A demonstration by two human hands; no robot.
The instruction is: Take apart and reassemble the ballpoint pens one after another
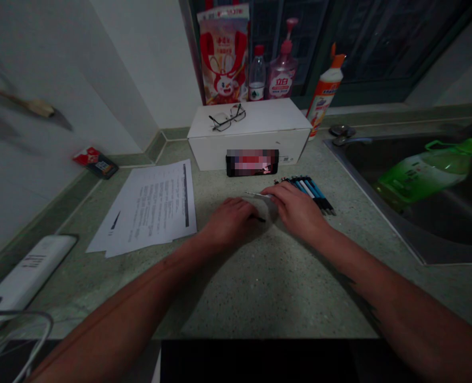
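Observation:
My left hand (234, 219) is closed around a small black piece (261, 218), whose end sticks out to the right over the green speckled counter (255, 287). Just right of it, my right hand (292, 205) pinches a thin whitish pen-like piece (258, 194) that points left. The two hands are apart. Several pens (310, 189), black, blue and white, lie side by side partly behind my right hand. A phone (252, 163) leans on its long side against a white box (247, 141), beyond the hands.
Glasses (227, 118) rest on the box. Printed sheets (156, 207) lie left, near a white power strip or device (36, 268) and a red-black packet (95, 162). At right, a sink (413, 250) holds a green bottle (427, 173); an orange-capped bottle (324, 98) stands behind.

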